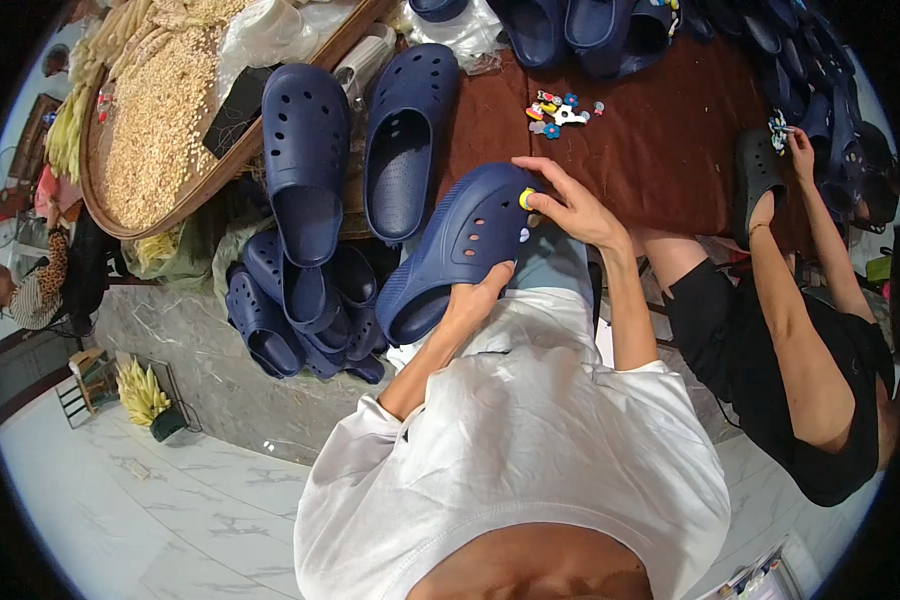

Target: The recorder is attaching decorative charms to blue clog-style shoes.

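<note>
A navy clog (pixel 448 232) with round holes is tilted over my lap, its toe up and to the right. My left hand (pixel 478 298) grips it at the foot opening, with some fingers hidden inside. At the toe, my right hand (pixel 582 212) has its thumb against a yellow shoe charm (pixel 526 199) and its fingers reaching over the toe's edge. A small pale charm (pixel 524 236) sits lower on the same upper. Beyond my right hand lies a small pile of colourful charms (pixel 560 116) on the brown cloth (pixel 640 140).
Two navy clogs, a nearer one (pixel 308 130) and another (pixel 410 140), lie to the left, above a heap of more clogs (pixel 268 315). A wooden tray (pixel 160 228) of pale grains is far left. At right, a co-worker's hand (pixel 801 155) holds charms beside a dark clog (pixel 756 185).
</note>
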The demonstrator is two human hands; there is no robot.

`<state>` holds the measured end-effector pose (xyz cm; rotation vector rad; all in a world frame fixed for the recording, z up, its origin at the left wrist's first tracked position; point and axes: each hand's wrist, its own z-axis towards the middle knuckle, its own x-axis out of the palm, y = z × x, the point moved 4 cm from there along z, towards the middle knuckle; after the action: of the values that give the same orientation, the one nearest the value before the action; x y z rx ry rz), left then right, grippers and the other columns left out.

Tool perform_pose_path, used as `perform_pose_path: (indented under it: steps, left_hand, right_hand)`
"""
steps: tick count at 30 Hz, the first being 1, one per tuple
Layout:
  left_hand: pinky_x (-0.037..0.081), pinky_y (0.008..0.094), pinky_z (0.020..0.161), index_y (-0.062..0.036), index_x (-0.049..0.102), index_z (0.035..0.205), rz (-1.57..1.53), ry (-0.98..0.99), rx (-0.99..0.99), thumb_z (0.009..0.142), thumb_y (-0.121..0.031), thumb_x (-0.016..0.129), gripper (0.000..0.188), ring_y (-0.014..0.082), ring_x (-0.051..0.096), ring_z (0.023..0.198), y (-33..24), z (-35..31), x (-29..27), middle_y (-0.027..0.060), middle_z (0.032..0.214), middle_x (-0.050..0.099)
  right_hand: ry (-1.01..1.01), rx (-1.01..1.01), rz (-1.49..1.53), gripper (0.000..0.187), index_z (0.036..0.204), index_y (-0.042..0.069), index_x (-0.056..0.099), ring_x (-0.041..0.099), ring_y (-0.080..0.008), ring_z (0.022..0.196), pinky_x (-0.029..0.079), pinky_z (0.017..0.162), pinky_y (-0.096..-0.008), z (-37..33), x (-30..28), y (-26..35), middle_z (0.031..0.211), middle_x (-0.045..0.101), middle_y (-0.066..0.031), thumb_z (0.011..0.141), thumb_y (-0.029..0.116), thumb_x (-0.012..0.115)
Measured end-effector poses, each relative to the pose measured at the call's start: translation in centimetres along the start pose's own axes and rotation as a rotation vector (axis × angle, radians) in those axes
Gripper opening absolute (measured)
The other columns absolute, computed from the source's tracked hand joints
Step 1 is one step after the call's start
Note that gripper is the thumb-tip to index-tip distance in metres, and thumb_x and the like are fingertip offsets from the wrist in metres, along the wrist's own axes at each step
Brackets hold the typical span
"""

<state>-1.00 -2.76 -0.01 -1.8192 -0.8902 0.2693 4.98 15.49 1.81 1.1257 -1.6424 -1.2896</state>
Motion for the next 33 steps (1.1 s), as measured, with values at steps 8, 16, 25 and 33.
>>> perform_pose_path:
  steps: [8, 16, 25, 33]
  left_hand:
    - [0.05, 0.0332, 0.085, 0.0, 0.052, 0.118, -0.277, 0.041, -0.129, 0.078, 0.002, 0.062, 0.041, 0.0206, 0.06, 0.094, 0.8, 1.3, -0.1, 0.01, 0.108, 0.058]
    - [0.047, 0.0298, 0.082, -0.0015, 0.054, 0.113, -0.406, 0.062, -0.222, 0.076, 0.0, 0.065, 0.039, 0.0165, 0.057, 0.091, 0.8, 1.0, 0.0, 0.007, 0.104, 0.058]
    - [0.05, 0.0369, 0.089, -0.0007, 0.05, 0.12, -0.479, 0.039, -0.196, 0.073, 0.009, 0.058, 0.049, 0.0243, 0.06, 0.097, -0.4, 0.9, 0.3, 0.011, 0.11, 0.059]
    - [0.051, 0.0318, 0.088, -0.0024, 0.051, 0.117, -0.674, 0.01, -0.328, 0.078, 0.002, 0.065, 0.042, 0.0199, 0.06, 0.098, 1.1, 1.5, -0.2, 0.0094, 0.111, 0.058]
  right_hand:
    - [-0.074, 0.008, -0.096, 0.044, 0.137, 0.004, 0.045, 0.055, -0.0113, 0.103, 0.053, 0.079, -0.026, 0.3, -0.5, -1.2, 0.126, 0.051, -0.0054, 0.095, 0.011, 0.057]
    - [-0.047, -0.031, -0.099, 0.049, 0.138, 0.004, 0.045, 0.055, -0.0127, 0.106, 0.052, 0.082, -0.0264, 0.0, -1.2, -0.5, 0.128, 0.052, -0.0057, 0.093, 0.014, 0.061]
    - [-0.135, -0.043, -0.143, 0.043, 0.131, 0.003, 0.048, 0.052, -0.0169, 0.111, 0.045, 0.092, -0.0306, -0.2, -0.1, -0.3, 0.123, 0.053, -0.0084, 0.094, 0.02, 0.06]
    - [-0.279, -0.096, -0.111, 0.035, 0.12, 0.003, 0.059, 0.057, -0.0202, 0.107, 0.044, 0.092, -0.0305, 0.3, -2.0, -3.1, 0.114, 0.059, -0.0119, 0.093, 0.026, 0.061]
